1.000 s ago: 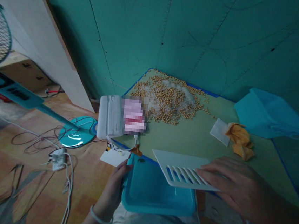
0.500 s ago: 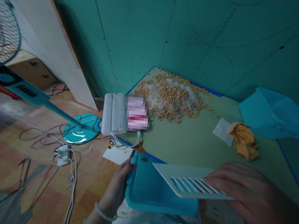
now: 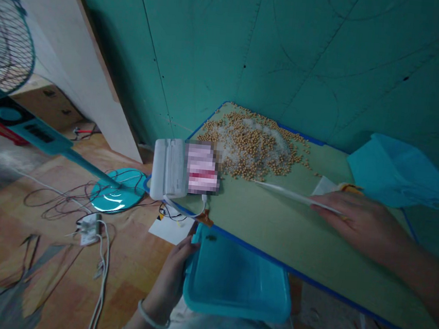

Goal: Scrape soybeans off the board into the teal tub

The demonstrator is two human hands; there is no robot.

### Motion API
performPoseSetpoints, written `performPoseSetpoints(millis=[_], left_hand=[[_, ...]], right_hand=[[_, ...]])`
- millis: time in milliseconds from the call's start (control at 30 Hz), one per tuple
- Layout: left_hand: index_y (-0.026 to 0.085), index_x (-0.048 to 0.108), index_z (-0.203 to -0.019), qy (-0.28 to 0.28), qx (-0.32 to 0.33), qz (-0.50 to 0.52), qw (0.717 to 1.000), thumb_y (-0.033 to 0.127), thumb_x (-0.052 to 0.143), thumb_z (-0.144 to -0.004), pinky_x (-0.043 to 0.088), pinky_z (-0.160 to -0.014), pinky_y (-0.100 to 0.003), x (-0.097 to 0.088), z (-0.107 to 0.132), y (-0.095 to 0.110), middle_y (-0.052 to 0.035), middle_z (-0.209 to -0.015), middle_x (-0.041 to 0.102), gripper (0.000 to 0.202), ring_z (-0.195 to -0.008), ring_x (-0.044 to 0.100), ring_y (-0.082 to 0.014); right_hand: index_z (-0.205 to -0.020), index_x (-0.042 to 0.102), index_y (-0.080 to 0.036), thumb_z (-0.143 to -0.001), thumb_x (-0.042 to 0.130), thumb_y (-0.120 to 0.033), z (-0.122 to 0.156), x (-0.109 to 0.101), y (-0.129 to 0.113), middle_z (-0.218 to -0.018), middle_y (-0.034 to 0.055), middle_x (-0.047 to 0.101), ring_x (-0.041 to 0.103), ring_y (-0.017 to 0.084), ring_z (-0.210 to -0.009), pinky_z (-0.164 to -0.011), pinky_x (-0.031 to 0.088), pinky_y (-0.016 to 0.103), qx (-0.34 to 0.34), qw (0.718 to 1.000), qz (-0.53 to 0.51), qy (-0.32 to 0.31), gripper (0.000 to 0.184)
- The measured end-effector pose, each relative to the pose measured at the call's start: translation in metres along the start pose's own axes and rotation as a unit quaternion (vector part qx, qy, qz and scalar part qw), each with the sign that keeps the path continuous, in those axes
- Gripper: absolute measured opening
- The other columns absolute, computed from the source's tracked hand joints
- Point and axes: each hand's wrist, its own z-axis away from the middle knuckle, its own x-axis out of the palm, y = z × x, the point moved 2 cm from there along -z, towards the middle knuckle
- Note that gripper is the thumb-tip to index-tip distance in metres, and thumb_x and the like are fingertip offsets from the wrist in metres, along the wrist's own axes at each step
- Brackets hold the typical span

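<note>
My left hand [image 3: 172, 274] grips the left rim of a turquoise plastic tray [image 3: 237, 282], holding it below the near edge of a green table [image 3: 290, 233]. My right hand [image 3: 354, 221] is closed on a flat white slotted scraper [image 3: 290, 194], seen edge-on, raised over the table and pointing left at a heap of tan beans mixed with white grains [image 3: 252, 144] at the table's far corner.
A white device [image 3: 186, 169] with a cable sits at the table's left edge. A blue bag [image 3: 401, 171], a white paper [image 3: 324, 186] and a bit of yellow cloth [image 3: 351, 187] lie at the right. A fan stand [image 3: 115, 196] and wires cover the floor at left.
My right hand has carried the white scraper from above the tray up and forward across the table toward the bean heap, turning it edge-on. My left hand keeps the tray in place.
</note>
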Motion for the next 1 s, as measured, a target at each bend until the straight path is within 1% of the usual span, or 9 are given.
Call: performPoseSetpoints(millis=[100,167,233,300,367,500,700,867,1000], left_hand=[[0.02,0.064,-0.057,0.002,0.008,-0.011,1.0,0.019,0.06,-0.046,0.045,-0.081,-0.039,-0.001,0.0,0.0,-0.0041,-0.082,0.073,0.011,-0.103,0.053,-0.034],[0.019,0.064,-0.06,-0.003,-0.01,-0.013,1.0,0.021,0.06,-0.047,0.047,-0.077,-0.04,0.001,0.002,-0.001,-0.0047,-0.074,0.073,0.014,-0.098,0.056,-0.0347],[0.018,0.065,-0.069,-0.011,-0.022,-0.005,1.0,0.026,0.059,-0.05,0.048,-0.073,-0.041,0.004,0.006,-0.001,-0.0046,-0.068,0.073,0.021,-0.091,0.06,-0.0344],[0.018,0.065,-0.075,-0.016,-0.024,0.001,1.0,0.028,0.058,-0.052,0.049,-0.07,-0.041,0.007,0.01,-0.001,-0.0043,-0.066,0.072,0.026,-0.086,0.062,-0.0337],[0.018,0.065,-0.074,-0.015,-0.015,0.0,1.0,0.027,0.059,-0.051,0.049,-0.071,-0.04,0.008,0.012,0.0,-0.0043,-0.066,0.072,0.025,-0.085,0.062,-0.0331],[0.019,0.066,-0.067,0.001,0.001,-0.018,1.0,0.027,0.06,-0.051,0.048,-0.07,-0.037,0.003,0.009,0.003,-0.0032,-0.061,0.071,0.019,-0.084,0.062,-0.0324],[0.018,0.068,-0.064,0.011,0.0,-0.038,0.999,0.027,0.061,-0.049,0.048,-0.067,-0.037,-0.004,0.003,0.004,-0.0026,-0.053,0.069,0.018,-0.077,0.064,-0.0333],[0.02,0.068,-0.064,0.014,0.004,-0.037,0.999,0.031,0.062,-0.05,0.047,-0.072,-0.038,-0.003,0.004,0.003,-0.0012,-0.053,0.069,0.018,-0.08,0.063,-0.0333],[0.02,0.068,-0.066,0.006,0.004,-0.032,0.999,0.029,0.059,-0.051,0.047,-0.071,-0.04,0.001,0.005,0.002,-0.002,-0.056,0.07,0.019,-0.081,0.063,-0.0342]], right_hand=[[-0.098,0.061,-0.015,-0.078,0.046,-0.01,0.001,0.008,-0.006,-0.089,0.0083,0.065,0.058,0.02,-0.08,-0.072,0.044,0.035,-0.04,0.999,0.015,-0.024,0.025],[-0.099,0.061,-0.016,-0.077,0.046,-0.007,0.001,0.014,-0.01,-0.09,0.0081,0.064,0.057,0.021,-0.08,-0.071,0.043,0.036,-0.054,0.998,0.042,-0.017,0.028],[-0.102,0.059,-0.018,-0.077,0.046,-0.007,-0.001,0.019,-0.012,-0.09,0.0076,0.064,0.057,0.021,-0.079,-0.07,0.043,0.035,-0.066,0.996,0.059,-0.005,0.031],[-0.104,0.058,-0.018,-0.077,0.045,-0.008,-0.005,0.024,-0.012,-0.091,0.0076,0.063,0.056,0.02,-0.079,-0.069,0.043,0.035,-0.078,0.995,0.069,0.003,0.031],[-0.104,0.058,-0.017,-0.078,0.043,-0.009,-0.012,0.027,-0.01,-0.091,0.0079,0.064,0.056,0.02,-0.079,-0.069,0.043,0.034,-0.084,0.994,0.077,0.006,0.031],[-0.105,0.058,-0.019,-0.079,0.044,-0.01,-0.024,0.032,-0.001,-0.092,0.0072,0.064,0.056,0.019,-0.082,-0.07,0.042,0.033,-0.084,0.993,0.083,0.016,0.031],[-0.105,0.059,-0.02,-0.077,0.046,-0.01,-0.036,0.034,0.012,-0.095,0.0062,0.064,0.056,0.019,-0.084,-0.072,0.042,0.033,-0.077,0.993,0.079,0.031,0.032],[-0.103,0.059,-0.018,-0.077,0.045,-0.011,-0.044,0.03,0.019,-0.096,0.0068,0.063,0.056,0.019,-0.083,-0.072,0.043,0.032,-0.073,0.994,0.07,0.044,0.03],[-0.104,0.059,-0.017,-0.079,0.044,-0.012,-0.051,0.028,0.025,-0.095,0.0067,0.064,0.057,0.018,-0.083,-0.073,0.044,0.032,-0.044,0.996,0.045,0.059,0.029]])
